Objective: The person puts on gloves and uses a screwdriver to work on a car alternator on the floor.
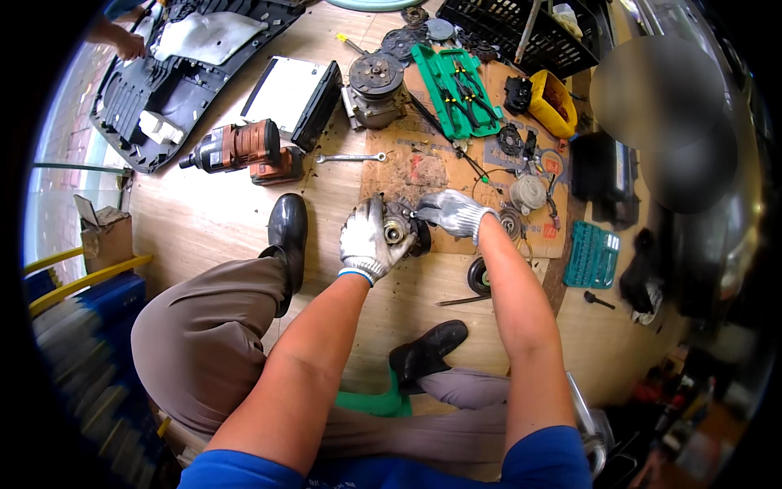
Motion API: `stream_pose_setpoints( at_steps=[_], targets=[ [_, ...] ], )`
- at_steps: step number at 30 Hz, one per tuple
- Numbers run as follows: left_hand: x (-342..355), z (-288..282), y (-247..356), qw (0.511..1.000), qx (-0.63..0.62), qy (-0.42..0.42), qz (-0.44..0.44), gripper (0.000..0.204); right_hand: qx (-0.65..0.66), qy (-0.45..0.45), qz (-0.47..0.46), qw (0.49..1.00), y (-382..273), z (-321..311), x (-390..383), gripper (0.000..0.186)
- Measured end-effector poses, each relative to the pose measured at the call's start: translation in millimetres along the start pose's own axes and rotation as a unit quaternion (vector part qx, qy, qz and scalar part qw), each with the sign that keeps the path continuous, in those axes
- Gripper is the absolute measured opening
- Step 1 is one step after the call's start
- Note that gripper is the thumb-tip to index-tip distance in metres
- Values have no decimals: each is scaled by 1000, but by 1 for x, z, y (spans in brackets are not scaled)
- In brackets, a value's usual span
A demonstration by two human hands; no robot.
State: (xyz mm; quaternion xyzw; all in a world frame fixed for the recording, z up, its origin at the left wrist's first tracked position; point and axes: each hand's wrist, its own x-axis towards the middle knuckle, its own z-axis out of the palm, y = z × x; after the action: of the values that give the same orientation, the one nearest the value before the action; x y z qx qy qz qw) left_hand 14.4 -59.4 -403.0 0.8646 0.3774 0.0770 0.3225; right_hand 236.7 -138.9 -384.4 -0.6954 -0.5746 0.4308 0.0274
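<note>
In a white knit work glove, my left hand (364, 240) grips the left side of a round, greasy metal machine part (397, 231) with a brass-coloured ring at its centre. The part is held just above the near edge of the cardboard. My right hand (458, 213), gloved the same way, reaches to the part's upper right edge. Its fingers are pressed together there, and what they pinch is too small to make out. Beyond my hands lie a combination wrench (350, 157) and a compressor (375, 90) with a round clutch plate on top.
The stained cardboard (407, 171) carries a green plier case (458, 90), a yellow container (552, 104) and loose parts. An orange-brown impact wrench (244, 148) lies left. A pulley (479, 277) and a teal socket case (591, 254) are right. Another person's hand (126, 42) is at the far left.
</note>
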Motion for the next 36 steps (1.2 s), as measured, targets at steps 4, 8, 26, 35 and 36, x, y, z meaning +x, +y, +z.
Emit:
stream_pose_setpoints(
  at_steps=[4, 8, 26, 35, 36],
  targets=[
    [2, -9, 3, 999, -17, -25, -13, 87, 8, 3, 2, 1000, -26, -14, 0, 35],
    [2, -5, 0, 1000, -11, -20, -10, 91, -83, -49, 75, 993, -46, -36, 4, 42],
    [0, -2, -6, 1000, -2, -12, 0, 96, -191, -85, 10, 978, -46, -44, 24, 27],
    [-5, -4, -13, 1000, 7, -10, -25, 90, -19, 155, 179, 971, -59, 47, -2, 45],
    [-1, 1, 2, 1000, -9, -14, -5, 89, -50, 233, 171, 956, -25, 82, -6, 43]
  ],
)
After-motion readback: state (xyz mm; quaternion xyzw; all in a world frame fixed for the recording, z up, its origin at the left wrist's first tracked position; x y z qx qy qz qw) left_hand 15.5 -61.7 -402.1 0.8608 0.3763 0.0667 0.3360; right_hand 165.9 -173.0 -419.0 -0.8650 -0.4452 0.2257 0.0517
